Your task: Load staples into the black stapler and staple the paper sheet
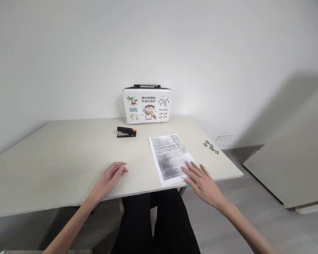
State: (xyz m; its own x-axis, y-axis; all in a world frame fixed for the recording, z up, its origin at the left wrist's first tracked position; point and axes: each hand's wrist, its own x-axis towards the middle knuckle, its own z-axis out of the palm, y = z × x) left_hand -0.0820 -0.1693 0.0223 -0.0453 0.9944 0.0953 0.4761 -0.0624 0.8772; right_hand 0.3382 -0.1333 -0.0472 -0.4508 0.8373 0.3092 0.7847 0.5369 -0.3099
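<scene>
My right hand (200, 178) lies flat with spread fingers on the lower right part of a printed sheet of paper (166, 155). The sheet is covered in lines of dark text with a grey shaded area, and its lower edge is near the table's front edge. Left of the paper, my left hand (111, 178) rests on the tabletop, its fingers loosely curled and a little apart, holding nothing that I can see. Beyond it stands a black stapler (126, 132) with an orange patch at its right end. Neither hand touches the stapler.
A white case (148, 111) with cartoon prints and a black handle stands upright against the wall. Several small grey staple strips (211, 147) lie near the right edge of the pale table (55, 158). A light panel (294, 165) stands on the floor at the right.
</scene>
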